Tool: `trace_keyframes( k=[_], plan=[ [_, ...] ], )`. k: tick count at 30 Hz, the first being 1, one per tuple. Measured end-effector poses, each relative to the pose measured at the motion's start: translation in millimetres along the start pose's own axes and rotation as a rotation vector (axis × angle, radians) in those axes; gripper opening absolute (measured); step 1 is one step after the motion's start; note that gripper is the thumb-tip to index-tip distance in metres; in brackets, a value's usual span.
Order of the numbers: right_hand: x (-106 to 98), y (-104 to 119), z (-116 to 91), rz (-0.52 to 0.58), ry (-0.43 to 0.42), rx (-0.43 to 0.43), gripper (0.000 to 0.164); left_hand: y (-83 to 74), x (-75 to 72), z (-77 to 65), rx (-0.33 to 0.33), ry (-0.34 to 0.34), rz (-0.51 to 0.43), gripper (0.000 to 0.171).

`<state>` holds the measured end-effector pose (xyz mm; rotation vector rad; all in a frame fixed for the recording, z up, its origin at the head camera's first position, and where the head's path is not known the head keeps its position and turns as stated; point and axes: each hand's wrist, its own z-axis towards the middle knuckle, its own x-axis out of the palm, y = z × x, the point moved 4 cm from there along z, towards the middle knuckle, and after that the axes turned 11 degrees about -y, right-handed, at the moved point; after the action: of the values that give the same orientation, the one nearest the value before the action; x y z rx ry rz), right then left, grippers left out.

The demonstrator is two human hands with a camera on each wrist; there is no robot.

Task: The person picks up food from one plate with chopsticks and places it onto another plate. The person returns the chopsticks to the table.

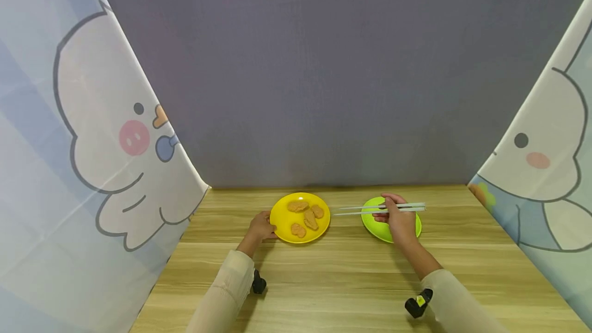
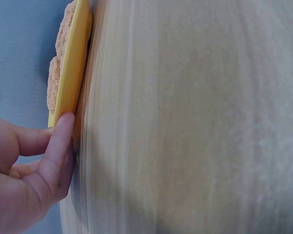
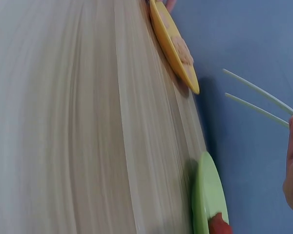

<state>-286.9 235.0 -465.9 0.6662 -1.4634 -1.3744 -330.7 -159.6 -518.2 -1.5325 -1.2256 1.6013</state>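
With thumb and fingers at its left rim, my left hand (image 1: pixel 262 226) pinches a yellow plate (image 1: pixel 277 220). In the left wrist view the thumb lies on top of the plate's edge (image 2: pixel 71 83) and fingers sit beneath. Several bumpy golden-brown pieces like fried chicken (image 1: pixel 298 230) lie on that plate. My right hand (image 1: pixel 399 220) holds a pair of pale chopsticks (image 1: pixel 351 210), tips apart and pointing left toward the yellow plate, nothing between them. Below the right hand is a green plate (image 1: pixel 380 230), partly hidden by it. A red piece (image 3: pixel 219 225) shows on the green plate in the right wrist view.
Both plates are near the back of a wooden table (image 1: pixel 319 281), the green one to the right. A grey cloth wall (image 1: pixel 314 91) rises behind the table. Printed cartoon curtains (image 1: pixel 115 66) flank it on both sides. Black wrist cameras (image 1: pixel 418 303) are strapped at the sleeves.
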Motion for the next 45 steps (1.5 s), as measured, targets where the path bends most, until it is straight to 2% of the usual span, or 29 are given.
trace_keyframes(
  k=[5, 14, 24, 31, 40, 45],
  plan=[
    [-17.6, 8.1, 2.6, -0.056, 0.000, -0.016, 0.017, -0.2, -0.2, -0.7, -0.004, 0.006, -0.002, 0.062],
    [-48.5, 10.1, 9.2, -0.039, -0.015, -0.038, 0.019, -0.2, -0.2, -1.3, -0.005, 0.004, 0.038, 0.061],
    [-75.1, 13.6, 7.4, -0.017, -0.083, -0.056, 0.020, 2.7, 1.1, -0.4, 0.004, 0.002, 0.041, 0.062],
    [-92.7, 19.0, 7.8, -0.040, -0.106, -0.077, 0.019, -0.3, 0.0, 0.8, -0.008, 0.006, 0.000, 0.062],
    [-110.3, 25.7, 8.4, -0.049, -0.190, -0.116, 0.022, -3.1, -1.3, -0.3, 0.000, 0.010, 0.008, 0.063],
    [-118.8, 28.7, 5.6, -0.032, -0.234, -0.108, 0.021, -1.3, -1.1, 0.8, 0.001, 0.021, 0.007, 0.063]
  ],
)
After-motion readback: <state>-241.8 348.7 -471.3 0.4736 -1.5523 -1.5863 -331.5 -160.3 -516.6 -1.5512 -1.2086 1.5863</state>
